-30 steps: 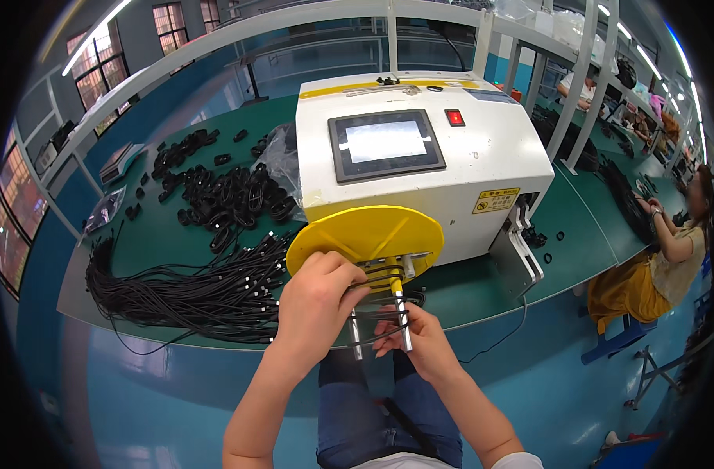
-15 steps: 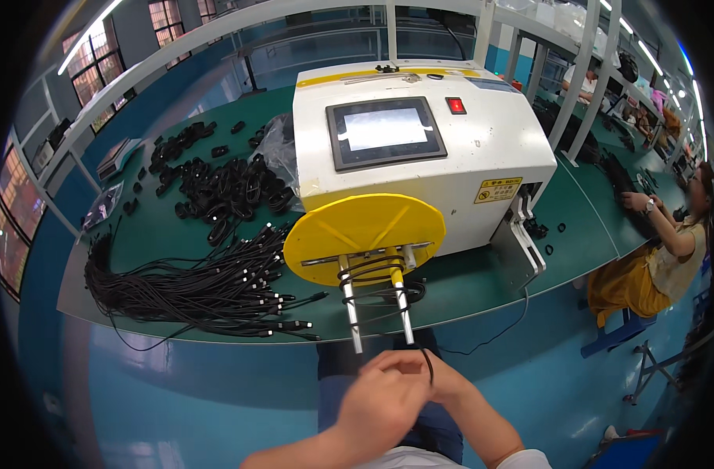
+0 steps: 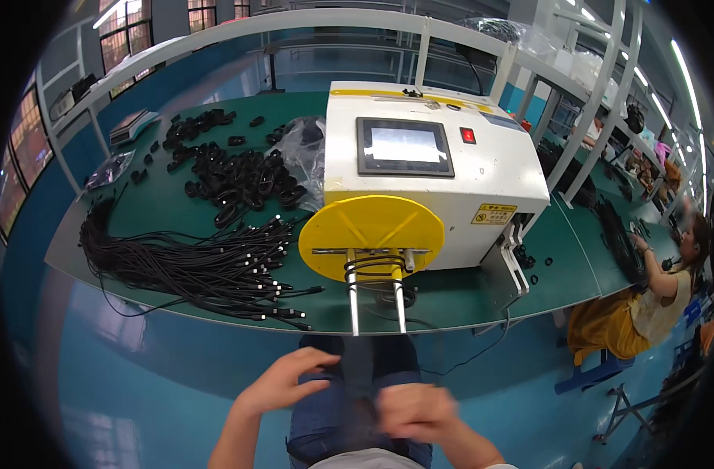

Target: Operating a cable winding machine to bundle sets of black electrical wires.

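A black cable (image 3: 375,264) is looped around two metal rods (image 3: 353,309) that stick out from a yellow disc (image 3: 372,223) on the front of a white winding machine (image 3: 474,176). My left hand (image 3: 288,381) is over my lap below the rods, its thumb and fingers apart and nothing in it. To its right, my right hand (image 3: 418,410) looks curled but is smeared by motion, so whether it holds anything cannot be made out. Both hands are apart from the cable and the rods. Between them is a dark blur I cannot identify.
On the green table (image 3: 443,299), a bundle of black cables (image 3: 185,254) lies left of the machine, with a pile of coiled black cables (image 3: 239,176) and a clear plastic bag (image 3: 304,156) behind. A seated person (image 3: 654,285) works at the far right. A white frame (image 3: 294,25) spans the back.
My hands, close together at the rod ends before, have separated and dropped toward my lap. The cable end that was by my hands is no longer seen there. The view has shifted.
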A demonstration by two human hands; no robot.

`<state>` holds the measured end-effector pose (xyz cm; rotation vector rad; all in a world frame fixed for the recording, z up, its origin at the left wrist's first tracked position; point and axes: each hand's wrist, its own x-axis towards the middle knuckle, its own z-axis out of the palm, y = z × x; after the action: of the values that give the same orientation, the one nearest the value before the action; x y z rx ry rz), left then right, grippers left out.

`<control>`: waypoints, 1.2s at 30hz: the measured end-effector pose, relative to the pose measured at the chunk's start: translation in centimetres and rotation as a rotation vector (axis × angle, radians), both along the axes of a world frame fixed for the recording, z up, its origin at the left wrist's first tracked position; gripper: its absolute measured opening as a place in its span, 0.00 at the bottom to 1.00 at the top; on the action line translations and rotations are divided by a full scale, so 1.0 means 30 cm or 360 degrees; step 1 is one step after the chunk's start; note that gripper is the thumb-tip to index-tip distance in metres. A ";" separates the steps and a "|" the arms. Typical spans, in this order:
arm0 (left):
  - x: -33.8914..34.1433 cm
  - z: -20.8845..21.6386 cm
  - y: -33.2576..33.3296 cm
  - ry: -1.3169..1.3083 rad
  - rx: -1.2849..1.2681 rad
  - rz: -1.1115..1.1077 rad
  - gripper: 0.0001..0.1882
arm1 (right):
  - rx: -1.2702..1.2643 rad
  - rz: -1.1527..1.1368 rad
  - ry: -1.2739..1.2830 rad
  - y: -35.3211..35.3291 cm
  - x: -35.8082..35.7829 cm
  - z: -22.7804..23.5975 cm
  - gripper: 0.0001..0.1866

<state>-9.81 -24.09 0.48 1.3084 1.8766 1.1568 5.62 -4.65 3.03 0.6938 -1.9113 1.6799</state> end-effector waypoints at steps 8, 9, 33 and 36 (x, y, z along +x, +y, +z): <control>-0.032 -0.046 0.248 -0.0670 0.0499 0.0361 0.21 | -0.1787 -0.0727 -0.1021 0.310 0.192 -0.358 0.17; -0.018 -0.044 0.288 -0.0696 0.0613 0.0406 0.18 | -0.1815 -0.0580 -0.1290 0.287 0.201 -0.453 0.16; -0.062 -0.102 0.184 -0.0265 0.0392 0.0601 0.14 | 0.0697 -0.0731 -0.0453 0.081 -0.227 -0.386 0.12; -0.135 -0.001 0.158 -0.0779 0.0579 0.0700 0.11 | 0.0892 -0.0475 -0.0478 -0.105 -0.277 -0.331 0.09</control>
<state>-13.85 -19.34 0.45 0.6841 1.6661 1.9167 -2.68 -7.81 -6.91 0.3280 -2.5902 1.1129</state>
